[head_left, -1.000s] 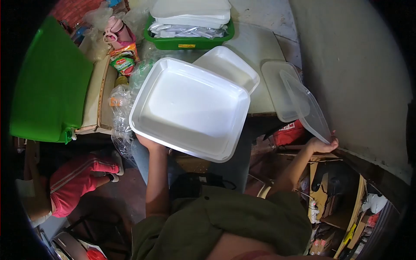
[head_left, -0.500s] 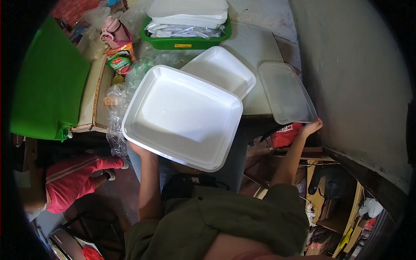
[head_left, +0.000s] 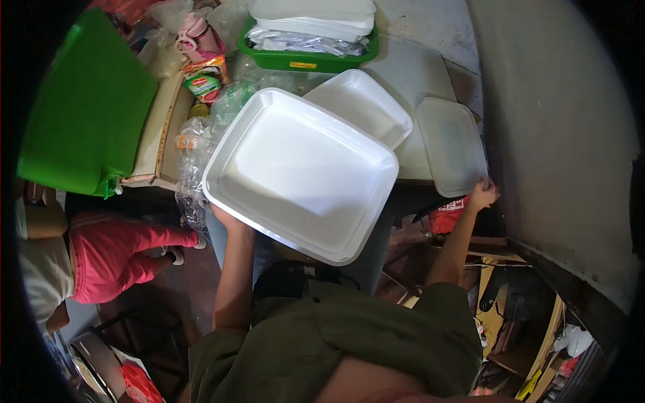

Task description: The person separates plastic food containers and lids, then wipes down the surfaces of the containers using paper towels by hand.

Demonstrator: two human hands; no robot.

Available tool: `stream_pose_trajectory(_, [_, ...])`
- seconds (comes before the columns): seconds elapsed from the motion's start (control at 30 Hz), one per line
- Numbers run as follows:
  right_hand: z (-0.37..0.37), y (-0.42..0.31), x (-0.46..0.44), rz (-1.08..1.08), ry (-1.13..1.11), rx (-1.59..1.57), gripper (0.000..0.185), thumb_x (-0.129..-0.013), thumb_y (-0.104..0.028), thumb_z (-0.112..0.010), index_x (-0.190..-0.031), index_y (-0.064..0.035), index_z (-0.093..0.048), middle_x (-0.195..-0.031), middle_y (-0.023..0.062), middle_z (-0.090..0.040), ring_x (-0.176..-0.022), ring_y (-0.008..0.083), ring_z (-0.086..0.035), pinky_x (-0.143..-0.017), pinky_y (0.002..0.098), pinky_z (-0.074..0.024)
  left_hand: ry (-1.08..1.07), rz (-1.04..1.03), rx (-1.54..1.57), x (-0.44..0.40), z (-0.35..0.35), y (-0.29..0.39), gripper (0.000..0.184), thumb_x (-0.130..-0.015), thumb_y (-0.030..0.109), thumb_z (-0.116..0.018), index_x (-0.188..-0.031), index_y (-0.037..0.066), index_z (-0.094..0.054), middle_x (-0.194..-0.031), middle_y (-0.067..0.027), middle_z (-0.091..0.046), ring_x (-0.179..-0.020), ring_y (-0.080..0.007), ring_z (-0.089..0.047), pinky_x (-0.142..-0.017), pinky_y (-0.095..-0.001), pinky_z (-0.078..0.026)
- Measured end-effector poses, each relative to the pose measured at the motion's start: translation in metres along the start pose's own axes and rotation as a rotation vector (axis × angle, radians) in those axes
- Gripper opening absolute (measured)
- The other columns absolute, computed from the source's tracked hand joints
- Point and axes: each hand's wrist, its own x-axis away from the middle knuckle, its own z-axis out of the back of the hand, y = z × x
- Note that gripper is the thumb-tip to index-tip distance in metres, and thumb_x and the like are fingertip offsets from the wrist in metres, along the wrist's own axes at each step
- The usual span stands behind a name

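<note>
A large white rectangular plastic tray (head_left: 302,168) is tilted over the table's front edge, its hollow side facing me. My left hand (head_left: 232,219) grips it from below at the near left edge, with most of the fingers hidden beneath. Behind it, partly covered, a smaller white tray (head_left: 373,104) lies on the table. To the right, a translucent plastic lid (head_left: 451,144) rests on the table with its near end past the edge. At that lid's near right corner, my right hand (head_left: 482,195) has its fingers curled, closed on the rim.
A green basin (head_left: 316,62) with wrapped items and white lids stands at the back. Plastic bags (head_left: 195,168), a pink bottle (head_left: 196,37) and food packets (head_left: 203,86) crowd the left side. A green chair (head_left: 87,107) is beyond them. A wall (head_left: 551,134) bounds the right. A person in pink trousers (head_left: 114,258) is at lower left.
The view has shifted, so the scene sits further right. My right hand and the lid's near corner have moved left relative to the table. The person at lower left shows more. My left hand still holds the tray.
</note>
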Motion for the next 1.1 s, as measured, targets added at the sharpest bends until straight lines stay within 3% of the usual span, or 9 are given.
stream_pose_trajectory(0.03, [-0.007, 0.010, -0.003, 0.203, 0.228, 0.006, 0.045, -0.071, -0.033, -0.075, -0.094, 0.0038, -0.065, -0.107, 0.0188, -0.062, -0.101, 0.0435, -0.054, -0.093, 0.0527, -0.0407, 0.036, -0.005, -0.003, 0.004, -0.008, 0.002, 0.042, -0.098, 0.029, -0.034, -0.127, 0.001, -0.048, -0.120, -0.0133, -0.056, -0.107, -0.0267, -0.057, -0.093, -0.0380, -0.047])
stream_pose_trajectory(0.13, [0.010, -0.003, 0.013, -0.044, -0.227, -0.783, 0.050, -0.091, -0.044, -0.054, -0.113, 0.0000, -0.058, -0.115, 0.0193, -0.059, -0.106, 0.0321, -0.057, -0.091, 0.0514, -0.0436, 0.067, -0.018, -0.012, 0.008, -0.014, 0.002, 0.042, -0.099, 0.027, -0.032, -0.129, 0.002, -0.047, -0.124, -0.0137, -0.054, -0.110, -0.0269, -0.055, -0.095, -0.0382, -0.046])
stream_pose_trajectory(0.27, [0.158, -0.127, 0.098, -0.295, -1.447, -1.201, 0.061, -0.097, -0.046, -0.042, -0.139, -0.0022, -0.035, -0.130, 0.0189, -0.050, -0.115, 0.0261, -0.053, -0.092, 0.0452, -0.0443, -0.085, -0.129, -0.065, -0.015, 0.030, -0.028, 0.042, -0.098, 0.027, -0.036, -0.130, 0.003, -0.047, -0.125, -0.0138, -0.054, -0.110, -0.0259, -0.056, -0.095, -0.0366, -0.047])
stream_pose_trajectory(0.33, [0.161, -0.128, 0.127, -0.105, -1.762, -1.136, 0.060, -0.099, -0.034, -0.045, -0.145, -0.0051, -0.020, -0.132, 0.0158, -0.048, -0.114, 0.0208, -0.052, -0.097, 0.0398, -0.0410, -0.074, -0.204, -0.177, 0.015, -0.009, -0.023, 0.051, -0.101, 0.041, -0.029, -0.132, 0.003, -0.044, -0.128, -0.0101, -0.052, -0.117, -0.0239, -0.050, -0.102, -0.0350, -0.038])
stream_pose_trajectory(0.5, [0.161, -0.149, 0.156, 0.007, -1.496, -1.032, 0.056, -0.091, -0.008, -0.057, -0.140, -0.0017, -0.031, -0.125, 0.0110, -0.052, -0.113, 0.0170, -0.049, -0.099, 0.0300, -0.0359, -0.306, 0.154, 0.056, 0.042, -0.028, 0.004, 0.066, -0.097, 0.058, -0.020, -0.120, 0.003, -0.047, -0.118, -0.0098, -0.054, -0.114, -0.0207, -0.048, -0.102, -0.0351, -0.032])
stream_pose_trajectory(0.63, [0.158, -0.145, 0.142, 0.003, -1.469, -1.160, 0.053, -0.090, -0.006, -0.058, -0.138, -0.0013, -0.036, -0.124, 0.0093, -0.053, -0.111, 0.0155, -0.049, -0.096, 0.0282, -0.0374, -0.648, 0.207, -0.371, 0.042, -0.003, 0.027, 0.069, -0.090, 0.043, -0.055, -0.139, 0.009, -0.018, -0.132, -0.0112, -0.035, -0.121, -0.0228, -0.038, -0.101, -0.0372, -0.032])
stream_pose_trajectory(0.8, [0.147, -0.165, 0.120, 0.369, -1.565, -0.821, 0.040, -0.094, -0.014, -0.057, -0.130, -0.0002, -0.047, -0.118, 0.0065, -0.056, -0.108, 0.0133, -0.050, -0.095, 0.0271, -0.0380, -0.560, 0.501, -0.493, 0.049, 0.024, 0.041, 0.068, -0.085, 0.027, -0.060, -0.140, 0.002, -0.028, -0.130, -0.0152, -0.044, -0.120, -0.0245, -0.043, -0.101, -0.0352, -0.033])
stream_pose_trajectory(0.87, [0.141, -0.206, 0.113, 0.492, -1.190, -0.980, 0.027, -0.095, -0.015, -0.056, -0.118, -0.0007, -0.055, -0.112, 0.0073, -0.061, -0.103, 0.0136, -0.054, -0.091, 0.0272, -0.0411, -0.542, 0.456, -0.484, 0.048, 0.036, 0.043, 0.067, -0.084, 0.024, -0.059, -0.139, 0.001, -0.030, -0.129, -0.0159, -0.046, -0.119, -0.0248, -0.044, -0.100, -0.0349, -0.034])
stream_pose_trajectory(1.1, [0.103, -0.402, 0.079, 0.075, -1.441, -1.267, 0.045, -0.093, -0.033, -0.056, -0.123, -0.0016, -0.048, -0.121, 0.0154, -0.057, -0.098, 0.0256, -0.062, -0.082, 0.0361, -0.0516, -0.310, 0.459, -0.405, 0.037, 0.083, 0.054, 0.052, -0.086, 0.033, -0.054, -0.118, -0.007, -0.055, -0.105, -0.0177, -0.063, -0.092, -0.0259, -0.064, -0.082, -0.0346, -0.050])
